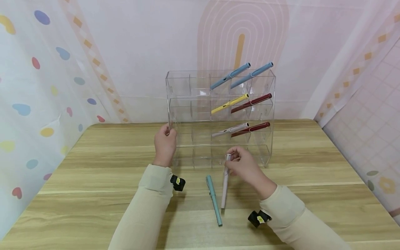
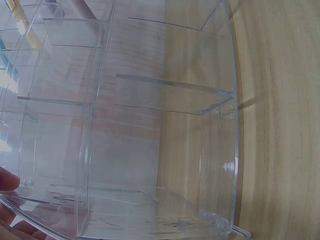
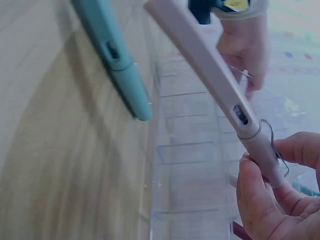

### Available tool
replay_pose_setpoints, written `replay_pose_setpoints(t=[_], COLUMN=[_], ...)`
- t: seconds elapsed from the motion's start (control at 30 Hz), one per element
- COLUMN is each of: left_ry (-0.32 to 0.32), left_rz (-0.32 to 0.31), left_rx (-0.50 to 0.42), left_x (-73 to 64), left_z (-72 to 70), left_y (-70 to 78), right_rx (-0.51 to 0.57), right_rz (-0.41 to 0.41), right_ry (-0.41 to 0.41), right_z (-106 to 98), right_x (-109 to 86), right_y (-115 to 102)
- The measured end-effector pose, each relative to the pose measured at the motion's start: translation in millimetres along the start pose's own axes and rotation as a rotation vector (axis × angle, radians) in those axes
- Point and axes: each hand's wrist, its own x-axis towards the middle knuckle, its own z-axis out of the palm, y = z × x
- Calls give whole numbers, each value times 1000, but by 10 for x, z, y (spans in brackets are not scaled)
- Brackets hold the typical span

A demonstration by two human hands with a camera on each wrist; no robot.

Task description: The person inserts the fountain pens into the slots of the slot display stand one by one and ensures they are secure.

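Note:
A clear acrylic pen rack (image 1: 182, 158) with tiered compartments stands on the table. My left hand (image 1: 165, 143) grips its left side edge; in the left wrist view the thumb (image 2: 7, 180) and fingers lie on either side of that panel. With thumb and fingertips, my right hand (image 1: 245, 166) pinches a pale pink pen (image 1: 224, 191) by its capped end near the clip, in front of the rack's lowest tier. The pen's other end points toward me. Beside it on the table lies a teal pen (image 1: 214, 201), its clip end toward the rack.
In the rack's right-hand columns lean two blue pens (image 1: 231, 75) on top, a yellow pen (image 1: 229, 104) and a dark red pen (image 1: 251, 103) below, then a pale pen (image 1: 230, 130) and another dark red pen (image 1: 251, 129). Patterned curtains surround the wooden table (image 1: 93, 194).

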Motion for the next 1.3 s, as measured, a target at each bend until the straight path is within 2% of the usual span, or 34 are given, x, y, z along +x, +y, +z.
replay_pose_setpoints(t=[0.1,0.4,0.83,1.03,1.3], left_ry=[-1,-6,1,4,-7], left_rz=[-6,8,14,15,12], left_rx=[1,-3,-8,-9,-6], left_x=[1,6,1,0,-3], left_z=[6,12,1,4,1], left_y=[6,8,0,-1,0], right_rx=[38,240,494,557,611], right_rz=[-7,-13,-105,-135,-153], right_ry=[43,202,440,504,539], right_z=[-44,-146,-188,-193,-190], right_x=[-5,-6,13,39,61], right_y=[-25,-93,-102,-85,-87])
